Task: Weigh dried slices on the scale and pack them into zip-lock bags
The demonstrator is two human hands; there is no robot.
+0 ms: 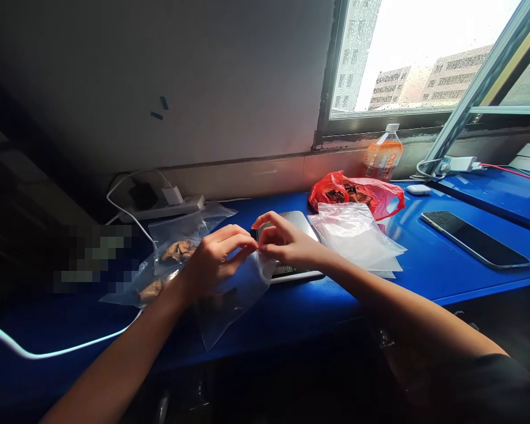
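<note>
Both hands meet at the top edge of a clear plastic zip bag [238, 300], which hangs down at the front of the blue table. My left hand [221, 253] pinches that edge, and my right hand [282, 238] grips it close by with thumb and fingertips. Something dark shows dimly inside the bag; its kind is not clear. Behind my right hand lies a digital scale [302, 224], partly covered by it. Left of my left hand are clear bags [152, 268] holding brown dried pieces [176, 251].
A stack of empty clear bags [357, 238] lies right of the scale. Behind it are a red plastic bag [384, 191] with brown pieces and an orange drink bottle [384, 154]. A phone [474, 238] rests at right. A power strip [181, 206] and white cable [66, 352] are left.
</note>
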